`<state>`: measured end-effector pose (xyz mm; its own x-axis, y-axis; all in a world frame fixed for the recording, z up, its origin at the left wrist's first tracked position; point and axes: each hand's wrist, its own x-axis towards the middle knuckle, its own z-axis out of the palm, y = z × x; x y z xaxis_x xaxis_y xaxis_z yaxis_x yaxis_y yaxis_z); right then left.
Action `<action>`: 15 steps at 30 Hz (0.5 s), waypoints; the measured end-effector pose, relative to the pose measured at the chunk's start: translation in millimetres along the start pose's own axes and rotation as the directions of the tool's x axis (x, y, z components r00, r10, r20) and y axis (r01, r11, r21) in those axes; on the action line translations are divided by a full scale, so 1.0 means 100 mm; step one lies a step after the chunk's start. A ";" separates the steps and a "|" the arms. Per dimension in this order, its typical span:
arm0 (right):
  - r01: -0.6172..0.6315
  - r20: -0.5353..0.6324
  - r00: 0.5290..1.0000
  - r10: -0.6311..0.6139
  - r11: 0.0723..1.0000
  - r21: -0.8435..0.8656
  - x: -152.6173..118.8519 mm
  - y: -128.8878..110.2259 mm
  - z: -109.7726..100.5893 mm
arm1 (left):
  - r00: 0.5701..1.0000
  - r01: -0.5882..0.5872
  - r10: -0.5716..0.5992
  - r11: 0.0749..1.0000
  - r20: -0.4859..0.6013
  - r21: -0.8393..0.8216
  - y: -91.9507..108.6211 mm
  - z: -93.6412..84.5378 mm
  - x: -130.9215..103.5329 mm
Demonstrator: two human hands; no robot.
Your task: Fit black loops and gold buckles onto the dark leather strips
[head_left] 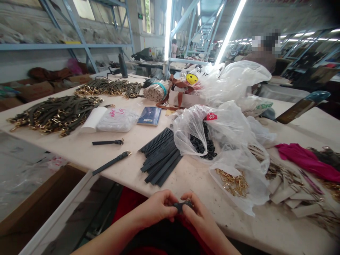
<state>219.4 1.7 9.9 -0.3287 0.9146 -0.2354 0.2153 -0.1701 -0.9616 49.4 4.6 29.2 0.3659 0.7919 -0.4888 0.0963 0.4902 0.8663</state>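
Note:
Between my two hands, just over the near table edge, is a small dark strap piece (183, 205). My left hand (159, 207) pinches one end between thumb and fingers. The other end is gripped by my right hand (198, 212). Its detail is hidden by my fingers. Beyond my hands lies a stack of flat dark strips (160, 156). Two dark straps with gold buckles, a longer one (110, 163) and a shorter one (106, 142), lie to the left. Gold metal clasps (235, 182) fill an open plastic bag on the right, near small black loops (203, 143).
A pile of dark straps with gold hardware (57, 113) covers the far left of the table. A blue booklet (149, 116) and plastic bags (225, 85) are at the middle and back. Pale strips (292, 191) lie right. A cardboard box (53, 198) stands below left.

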 end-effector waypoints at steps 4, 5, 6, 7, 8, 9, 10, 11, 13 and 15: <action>0.053 0.027 0.998 -0.048 0.973 -0.227 0.02 -0.07 -0.10 | 0.998 -0.060 0.061 0.985 0.002 0.162 0.02 -0.03 -0.07; 0.063 0.041 0.998 -0.055 0.968 -0.242 0.02 -0.06 -0.10 | 0.998 -0.064 0.065 0.982 0.001 0.175 0.02 -0.03 -0.08; 0.073 0.054 0.997 -0.062 0.968 -0.242 0.02 -0.05 -0.10 | 0.998 -0.067 0.068 0.981 0.000 0.180 0.02 -0.03 -0.09; 0.090 0.066 0.995 -0.076 0.968 -0.236 0.01 -0.03 -0.10 | 0.997 -0.071 0.073 0.981 -0.001 0.179 0.02 -0.02 -0.10; 0.111 0.080 0.992 -0.094 0.966 -0.235 0.01 -0.01 -0.10 | 0.997 -0.072 0.073 0.981 0.000 0.178 0.01 -0.02 -0.10; 0.134 0.096 0.989 -0.114 0.961 -0.241 0.00 0.01 -0.10 | 0.998 -0.069 0.070 0.982 0.001 0.177 0.00 -0.01 -0.10; 0.158 0.114 0.985 -0.133 0.954 -0.254 -0.02 0.01 -0.10 | 0.998 -0.066 0.066 0.982 0.001 0.177 0.00 0.00 -0.11; 0.180 0.130 0.980 -0.149 0.946 -0.269 -0.03 0.01 -0.11 | 0.998 -0.062 0.063 0.982 0.000 0.178 -0.01 0.02 -0.11; 0.208 0.162 0.973 -0.166 0.932 -0.296 -0.06 -0.01 -0.12 | 0.998 -0.059 0.061 0.983 -0.004 0.173 -0.01 0.04 -0.11; 0.213 0.185 0.970 -0.159 0.924 -0.319 -0.07 -0.05 -0.12 | 0.998 -0.060 0.061 0.987 -0.006 0.152 -0.02 0.07 -0.11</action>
<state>232.1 0.4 17.8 -0.5232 0.8462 -0.1012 0.4220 0.1541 -0.8934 51.7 -7.8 34.1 0.3655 0.8227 -0.4354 0.2142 0.3808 0.8995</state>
